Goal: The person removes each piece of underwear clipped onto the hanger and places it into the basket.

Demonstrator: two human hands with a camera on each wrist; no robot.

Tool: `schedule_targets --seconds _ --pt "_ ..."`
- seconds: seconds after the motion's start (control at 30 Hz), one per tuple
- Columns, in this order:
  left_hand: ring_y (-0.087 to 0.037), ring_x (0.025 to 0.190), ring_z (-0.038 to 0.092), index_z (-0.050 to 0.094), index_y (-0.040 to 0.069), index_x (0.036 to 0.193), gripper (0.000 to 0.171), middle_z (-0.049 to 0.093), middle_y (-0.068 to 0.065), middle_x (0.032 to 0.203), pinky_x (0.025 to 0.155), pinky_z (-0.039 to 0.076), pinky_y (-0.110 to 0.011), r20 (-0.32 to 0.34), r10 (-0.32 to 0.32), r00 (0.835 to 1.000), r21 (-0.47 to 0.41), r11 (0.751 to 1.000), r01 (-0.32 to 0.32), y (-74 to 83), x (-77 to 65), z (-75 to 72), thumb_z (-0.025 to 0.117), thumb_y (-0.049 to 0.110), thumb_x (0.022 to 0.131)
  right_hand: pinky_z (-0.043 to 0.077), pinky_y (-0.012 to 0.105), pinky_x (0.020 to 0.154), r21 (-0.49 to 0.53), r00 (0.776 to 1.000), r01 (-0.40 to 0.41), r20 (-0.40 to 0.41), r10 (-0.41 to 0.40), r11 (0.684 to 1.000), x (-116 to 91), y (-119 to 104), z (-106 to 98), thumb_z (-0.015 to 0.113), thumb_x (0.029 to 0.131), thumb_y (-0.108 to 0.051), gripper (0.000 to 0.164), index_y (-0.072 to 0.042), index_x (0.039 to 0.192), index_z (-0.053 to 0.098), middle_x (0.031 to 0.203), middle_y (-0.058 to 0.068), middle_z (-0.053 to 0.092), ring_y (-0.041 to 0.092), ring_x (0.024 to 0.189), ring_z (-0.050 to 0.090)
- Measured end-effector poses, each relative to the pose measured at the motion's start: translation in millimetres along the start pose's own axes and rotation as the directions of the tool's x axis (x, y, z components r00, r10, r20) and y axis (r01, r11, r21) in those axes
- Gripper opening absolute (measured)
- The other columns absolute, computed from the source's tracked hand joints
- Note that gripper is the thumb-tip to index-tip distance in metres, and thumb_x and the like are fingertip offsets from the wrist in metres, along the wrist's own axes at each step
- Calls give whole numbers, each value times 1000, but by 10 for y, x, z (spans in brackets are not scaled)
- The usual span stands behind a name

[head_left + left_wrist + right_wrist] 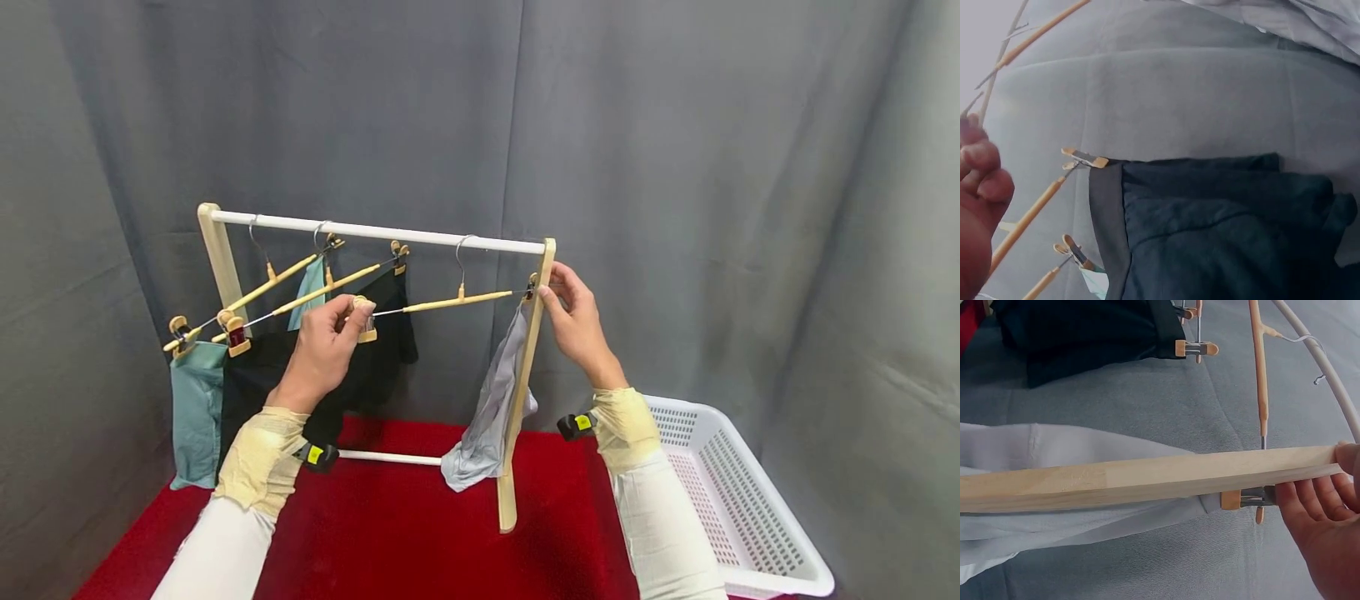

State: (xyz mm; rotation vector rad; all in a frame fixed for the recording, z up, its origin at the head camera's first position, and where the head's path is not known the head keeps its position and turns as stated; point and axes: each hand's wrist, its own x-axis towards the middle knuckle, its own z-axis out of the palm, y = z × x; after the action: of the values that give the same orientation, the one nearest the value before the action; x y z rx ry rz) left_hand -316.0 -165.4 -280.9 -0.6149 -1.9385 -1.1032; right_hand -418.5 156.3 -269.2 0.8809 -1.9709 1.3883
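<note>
My left hand (318, 346) pinches the wooden clip (367, 337) at the left end of a clip hanger (457, 302); no cloth hangs from that clip. This hanger's hook is over the white rail (375, 233) of a small garment rack. From its right clip (1249, 498) a light grey garment (487, 417) hangs down by one corner, partly behind the rack's wooden post (521, 400). My right hand (577, 325) holds the post near its top, thumb on one side and fingers on the other, fingertips right by the clip.
Left on the rail, a second hanger (326, 290) carries black trousers (1210, 231), and a third (270, 279) a teal garment (197, 408). The rack stands on a red surface (420, 533). A white plastic basket (802, 533) stands at right, grey curtain (637, 167) behind.
</note>
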Motion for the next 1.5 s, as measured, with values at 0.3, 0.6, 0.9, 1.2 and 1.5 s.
schedule_targets --seconds 0.3,0.6,0.9,1.2,1.5 --pt "-16 60 46 56 2 85 22 50 -7 65 53 38 -27 -206 7 978 60 998 6 -178 66 156 52 22 92 46 40 83 -4 1000 -2 11 2 1000 -36 -273 -14 48 92 -6 36 7 126 43 113 29 53 38 101 56" --pt "-15 58 42 58 2 90 28 47 -6 62 50 32 -30 -335 22 942 99 995 13 -253 84 173 49 29 94 47 42 83 -4 1000 -7 2 7 1000 -47 21 27 50 94 -19 40 0 128 45 113 20 55 28 100 57" --pt "-13 57 40 57 -2 91 25 47 -9 63 51 29 -22 -406 31 913 107 994 14 -178 71 61 50 21 94 47 42 80 6 1000 14 -28 -14 1000 -47 28 41 51 93 -20 39 0 126 46 111 15 56 27 97 58" --pt "-12 59 39 57 -4 95 27 48 -10 66 52 30 -18 -455 11 890 97 995 37 -96 46 -31 49 22 94 47 38 81 -3 1000 -26 -6 26 1000 -81 -293 46 49 92 -5 36 7 125 43 114 28 53 34 99 56" --pt "-9 57 37 57 -3 91 20 44 -6 63 52 29 -20 -487 68 871 100 995 -22 -45 -178 -103 51 16 93 46 45 82 -39 999 -23 -42 22 999 -139 -355 42 51 91 -7 40 5 128 42 117 24 51 32 103 53"
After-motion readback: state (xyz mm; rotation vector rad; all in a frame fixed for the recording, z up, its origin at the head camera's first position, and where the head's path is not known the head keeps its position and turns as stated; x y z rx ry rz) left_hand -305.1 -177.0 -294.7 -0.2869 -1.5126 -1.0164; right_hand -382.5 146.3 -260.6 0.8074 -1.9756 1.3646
